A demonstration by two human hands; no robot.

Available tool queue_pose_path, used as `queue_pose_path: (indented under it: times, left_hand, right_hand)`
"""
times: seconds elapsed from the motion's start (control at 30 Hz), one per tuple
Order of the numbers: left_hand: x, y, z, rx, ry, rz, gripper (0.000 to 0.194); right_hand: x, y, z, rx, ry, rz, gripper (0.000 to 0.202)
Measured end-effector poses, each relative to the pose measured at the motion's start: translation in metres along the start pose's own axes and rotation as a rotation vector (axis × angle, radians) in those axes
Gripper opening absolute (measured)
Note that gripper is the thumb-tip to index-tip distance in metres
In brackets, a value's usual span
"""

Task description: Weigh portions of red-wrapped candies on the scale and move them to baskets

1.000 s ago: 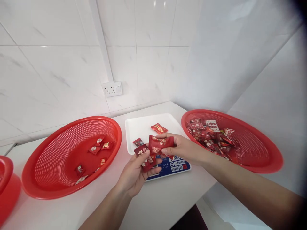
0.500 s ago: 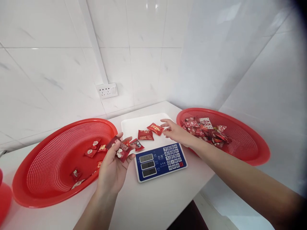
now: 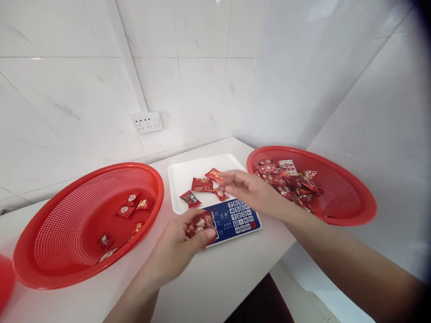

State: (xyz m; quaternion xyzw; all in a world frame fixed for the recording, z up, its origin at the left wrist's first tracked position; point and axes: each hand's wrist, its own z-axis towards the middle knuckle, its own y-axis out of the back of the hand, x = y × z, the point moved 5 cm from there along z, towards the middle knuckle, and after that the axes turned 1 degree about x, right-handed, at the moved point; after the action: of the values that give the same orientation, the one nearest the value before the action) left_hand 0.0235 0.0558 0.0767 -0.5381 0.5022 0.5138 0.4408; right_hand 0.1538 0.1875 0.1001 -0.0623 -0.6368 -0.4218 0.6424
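Observation:
My left hand [image 3: 177,249] is closed around red snack packets [image 3: 199,225], held in front of the scale's display and hiding much of it. My right hand [image 3: 247,190] hovers over the near right part of the white scale tray [image 3: 177,172]. Its fingers stretch left, slightly bent and blurred, with nothing visible in them. Several packets lie on the tray: a dark red one [image 3: 202,184], a bright red one [image 3: 213,174], one with a black-and-white print [image 3: 190,198] and a small one [image 3: 220,194] just below my right fingertips. The blue keypad [image 3: 239,220] is partly covered by my right hand.
A red mesh basket [image 3: 50,224] with a few packets stands left of the scale. Another red basket [image 3: 350,188] on the right holds a heap of packets. Behind the table is a tiled wall with a socket [image 3: 147,122]. Red plastic [image 3: 5,280] shows at the left edge.
My left hand has moved right and turned over with its packets, now in front of the display. My right hand has moved slightly toward me. Another small packet now shows on the tray.

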Motion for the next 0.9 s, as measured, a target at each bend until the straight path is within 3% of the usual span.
queue_pose_path:
  times: [0.07,0.13,0.23,0.33,0.53,0.67,0.9]
  left_hand:
    - [0.002,-0.015,-0.002,0.127,-0.006,0.167,0.018]
    - [0.005,-0.029,-0.003,0.251,-0.016,0.264,0.015]
    - [0.013,-0.04,-0.004,0.358,0.027,0.412,0.016]
    - [0.016,-0.039,-0.006,0.387,0.031,0.571,0.022]
    - [-0.003,-0.033,-0.025,0.592,-0.176,0.762,0.021]
    - [-0.014,-0.026,-0.033,0.586,-0.227,0.771,0.032]
    - [-0.004,-0.02,-0.031,0.49,-0.063,0.71,0.024]
  right_hand:
    - [0.016,-0.018,-0.027,0.186,-0.001,-0.013,0.034]
    - [0.024,-0.032,-0.05,0.241,0.045,-0.111,0.031]
    - [0.015,-0.044,-0.073,0.169,0.02,-0.201,0.011]
    - [-0.003,-0.048,-0.088,0.14,-0.058,-0.154,0.013]
    - [-0.032,-0.033,-0.11,0.07,-0.247,0.112,0.02]
    - [-0.045,-0.021,-0.115,-0.004,-0.347,0.281,0.024]
    - [-0.046,-0.022,-0.112,-0.026,-0.328,0.287,0.027]
